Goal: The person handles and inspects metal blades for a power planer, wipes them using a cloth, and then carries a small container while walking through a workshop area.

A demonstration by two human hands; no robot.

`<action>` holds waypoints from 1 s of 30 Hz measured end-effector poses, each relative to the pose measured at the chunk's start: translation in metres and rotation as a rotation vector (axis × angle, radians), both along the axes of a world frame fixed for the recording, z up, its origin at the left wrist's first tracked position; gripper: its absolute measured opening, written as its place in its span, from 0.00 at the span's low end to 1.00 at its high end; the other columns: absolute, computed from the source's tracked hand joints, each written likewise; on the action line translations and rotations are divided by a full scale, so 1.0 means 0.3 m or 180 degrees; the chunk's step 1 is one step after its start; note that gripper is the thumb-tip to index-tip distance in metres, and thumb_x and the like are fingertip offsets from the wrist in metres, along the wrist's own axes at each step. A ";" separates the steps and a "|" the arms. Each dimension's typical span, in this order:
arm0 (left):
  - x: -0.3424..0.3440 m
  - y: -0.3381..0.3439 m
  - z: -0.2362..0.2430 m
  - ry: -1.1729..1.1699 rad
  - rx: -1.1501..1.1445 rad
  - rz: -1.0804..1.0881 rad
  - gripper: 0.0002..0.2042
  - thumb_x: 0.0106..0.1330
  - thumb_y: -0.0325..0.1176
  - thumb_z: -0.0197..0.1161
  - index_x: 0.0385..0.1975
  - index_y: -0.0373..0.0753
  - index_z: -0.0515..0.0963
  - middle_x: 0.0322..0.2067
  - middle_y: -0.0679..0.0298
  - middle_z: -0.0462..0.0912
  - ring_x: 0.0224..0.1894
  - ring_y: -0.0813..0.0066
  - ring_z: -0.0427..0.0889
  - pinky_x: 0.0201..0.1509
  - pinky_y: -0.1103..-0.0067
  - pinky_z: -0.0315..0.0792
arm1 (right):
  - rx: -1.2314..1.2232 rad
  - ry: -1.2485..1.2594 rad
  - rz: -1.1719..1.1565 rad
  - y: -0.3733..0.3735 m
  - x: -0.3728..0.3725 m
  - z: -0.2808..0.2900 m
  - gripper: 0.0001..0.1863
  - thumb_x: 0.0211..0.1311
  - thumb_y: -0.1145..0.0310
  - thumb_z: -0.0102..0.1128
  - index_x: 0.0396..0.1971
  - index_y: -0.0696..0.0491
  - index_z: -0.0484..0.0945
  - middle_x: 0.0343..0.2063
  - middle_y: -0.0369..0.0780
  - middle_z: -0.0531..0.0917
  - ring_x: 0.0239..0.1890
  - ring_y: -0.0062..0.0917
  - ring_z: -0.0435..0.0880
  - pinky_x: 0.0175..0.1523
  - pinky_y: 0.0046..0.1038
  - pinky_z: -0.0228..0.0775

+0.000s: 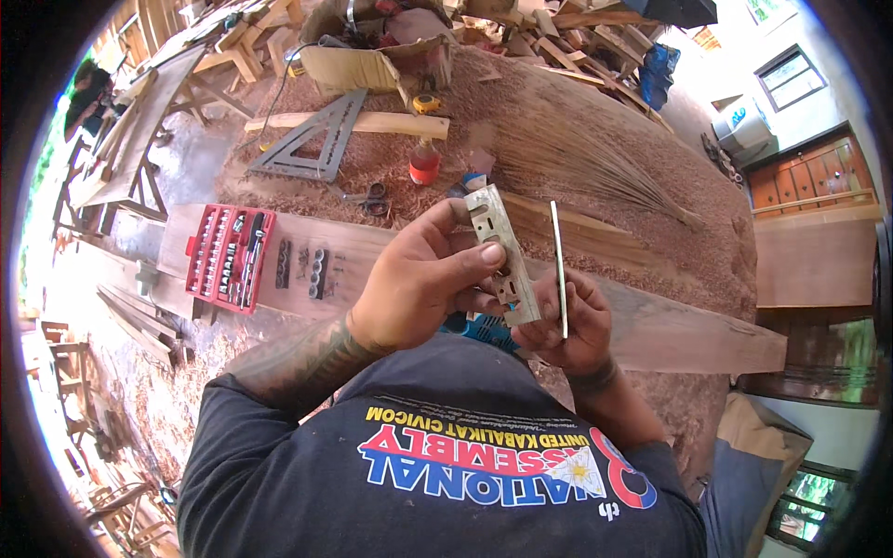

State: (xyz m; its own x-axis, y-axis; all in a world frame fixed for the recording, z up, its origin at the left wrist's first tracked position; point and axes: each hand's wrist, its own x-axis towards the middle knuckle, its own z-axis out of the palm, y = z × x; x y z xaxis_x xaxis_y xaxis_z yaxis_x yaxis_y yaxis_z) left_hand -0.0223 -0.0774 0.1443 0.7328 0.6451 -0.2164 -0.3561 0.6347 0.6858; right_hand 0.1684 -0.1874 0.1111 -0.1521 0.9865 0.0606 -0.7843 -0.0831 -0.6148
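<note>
My left hand (pixel 419 279) grips a silvery slotted metal piece (pixel 486 206), tilted, with my thumb across its face. My right hand (pixel 586 321) is closed on a thin, pale straight strip (pixel 558 242), held nearly upright just right of that piece. Partly hidden below both hands is a teal power tool (pixel 474 333) at the plank (pixel 679 344). On the plank at left lie an open red socket-and-bit case (pixel 231 260) and small dark metal parts (pixel 317 272).
Behind the plank, sawdust surrounds a triangular square (pixel 307 144), scissors (pixel 375 200), a red-labelled bottle (pixel 424 167), a yellow tape measure (pixel 426 103) and a cardboard box (pixel 363 70). Wooden trestles (pixel 139 177) stand at left, scrap wood (pixel 595 56) at back, a wooden cabinet (pixel 809 260) at right.
</note>
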 end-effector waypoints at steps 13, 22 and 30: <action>-0.008 -0.007 0.018 -0.0150 0.0039 -0.0392 0.23 0.68 0.25 0.65 0.62 0.39 0.67 0.47 0.60 0.85 0.43 0.74 0.87 0.37 0.79 0.86 | -0.0727 -0.1336 -0.1045 -0.037 -0.053 0.110 0.13 0.73 0.64 0.58 0.37 0.61 0.78 0.25 0.33 0.77 0.23 0.12 0.68 0.27 0.20 0.57; -0.023 0.010 0.012 -0.0146 0.0203 -0.0498 0.24 0.67 0.23 0.65 0.63 0.35 0.68 0.49 0.56 0.85 0.47 0.71 0.87 0.49 0.77 0.81 | -0.0015 -0.2781 -0.0873 -0.058 -0.025 0.171 0.12 0.68 0.72 0.60 0.23 0.56 0.72 0.21 0.30 0.74 0.25 0.11 0.67 0.28 0.21 0.56; -0.014 -0.003 0.008 -0.0357 0.0266 -0.0528 0.23 0.68 0.22 0.64 0.63 0.33 0.68 0.51 0.55 0.84 0.51 0.70 0.85 0.54 0.74 0.80 | 0.0411 -0.3294 -0.1093 -0.046 -0.012 0.169 0.14 0.65 0.72 0.61 0.20 0.58 0.71 0.20 0.35 0.75 0.21 0.16 0.68 0.27 0.25 0.59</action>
